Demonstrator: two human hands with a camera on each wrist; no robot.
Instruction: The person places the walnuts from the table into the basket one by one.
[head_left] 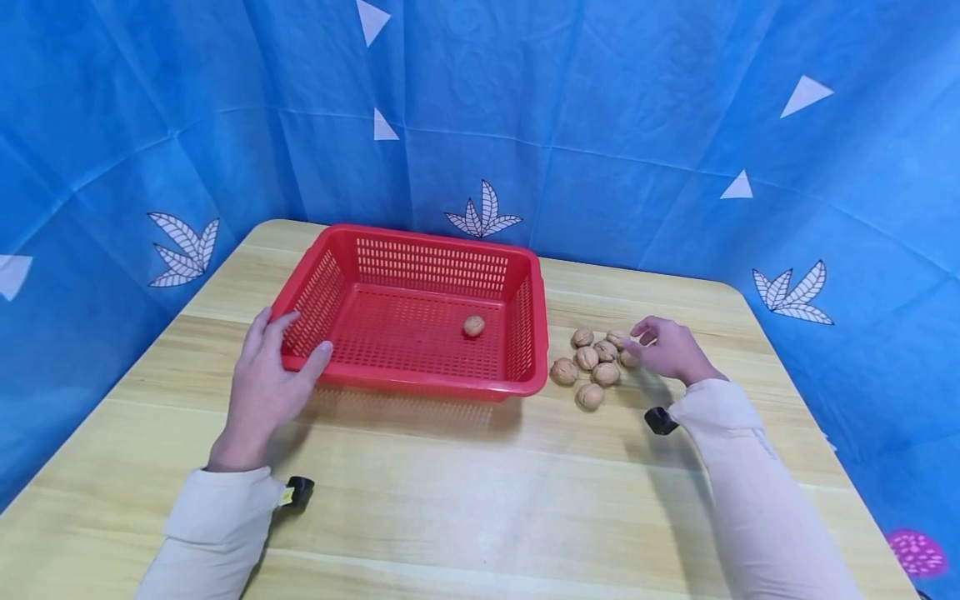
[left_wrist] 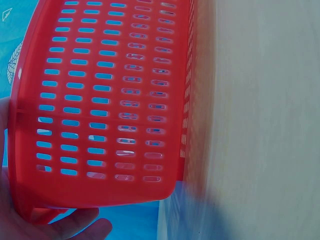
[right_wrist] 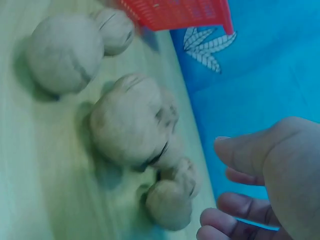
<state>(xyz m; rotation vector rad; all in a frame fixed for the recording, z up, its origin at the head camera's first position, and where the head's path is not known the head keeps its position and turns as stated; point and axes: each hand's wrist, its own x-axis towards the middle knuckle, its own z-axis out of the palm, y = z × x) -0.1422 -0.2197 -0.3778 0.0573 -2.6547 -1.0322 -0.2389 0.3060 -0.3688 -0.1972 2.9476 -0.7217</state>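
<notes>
Containing one walnut (head_left: 473, 326): red basket (head_left: 420, 380)

Red basket (left_wrist: 100, 191) cropped in both wrist views, left hand (left_wrist: 25, 230) cut off in the left one, walnuts (right_wrist: 127, 122) blurred in the right one, right hand (right_wrist: 285, 175) cut off there, sleeve lettering (head_left: 765, 446) too small to read
</notes>
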